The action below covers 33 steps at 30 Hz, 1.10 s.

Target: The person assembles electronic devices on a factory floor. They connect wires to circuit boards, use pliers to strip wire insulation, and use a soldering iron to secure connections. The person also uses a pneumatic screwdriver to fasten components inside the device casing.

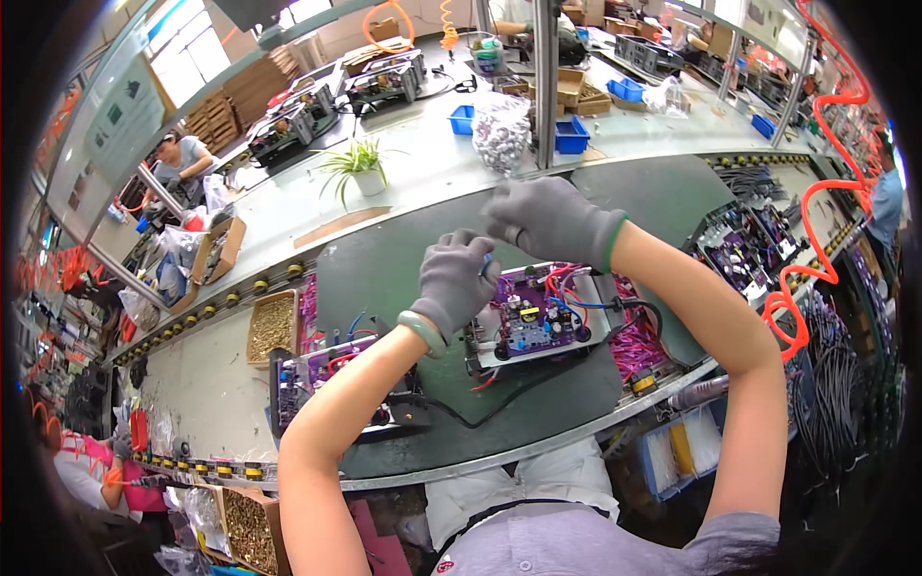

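Observation:
In front of me on the green work mat point(519, 413) lies an open electronic unit, a purple circuit board point(547, 322) in a metal frame with red and blue wires. My left hand point(457, 283), in a grey glove, is held at the board's far left corner with its fingers curled. A bit of blue shows at its fingertips, too small to name. My right hand point(557, 219), also gloved, is raised beyond the board's far edge. Its fingers are bent together, and what they hold, if anything, is hidden. A black cable point(480, 422) runs along the near side.
A second board unit point(327, 379) sits left, partly behind my left forearm. Nearby are a box of small brass-coloured parts point(274, 326) and a bundle of pink-purple wires point(634, 350). A potted plant point(368, 178), a bag of small parts point(501, 134) and blue bins point(571, 134) stand beyond; an orange coiled hose point(816, 230) hangs right.

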Each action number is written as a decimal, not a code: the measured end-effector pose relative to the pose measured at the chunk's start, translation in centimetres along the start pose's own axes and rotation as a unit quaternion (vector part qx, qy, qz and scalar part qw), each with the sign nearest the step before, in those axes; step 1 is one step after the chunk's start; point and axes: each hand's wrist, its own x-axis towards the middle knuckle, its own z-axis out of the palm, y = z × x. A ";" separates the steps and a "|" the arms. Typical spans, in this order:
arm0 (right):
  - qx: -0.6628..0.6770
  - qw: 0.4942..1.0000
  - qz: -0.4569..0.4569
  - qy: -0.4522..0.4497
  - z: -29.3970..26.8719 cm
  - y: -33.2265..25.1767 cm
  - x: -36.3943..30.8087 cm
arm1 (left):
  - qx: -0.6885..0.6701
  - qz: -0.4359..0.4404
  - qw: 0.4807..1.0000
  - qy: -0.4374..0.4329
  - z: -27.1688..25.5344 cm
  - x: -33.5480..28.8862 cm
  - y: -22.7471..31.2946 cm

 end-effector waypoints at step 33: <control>-0.001 0.995 0.067 -0.070 8.5 6.7 -9.7 | -0.221 -0.642 0.637 0.365 -13.7 -45.1 -1.0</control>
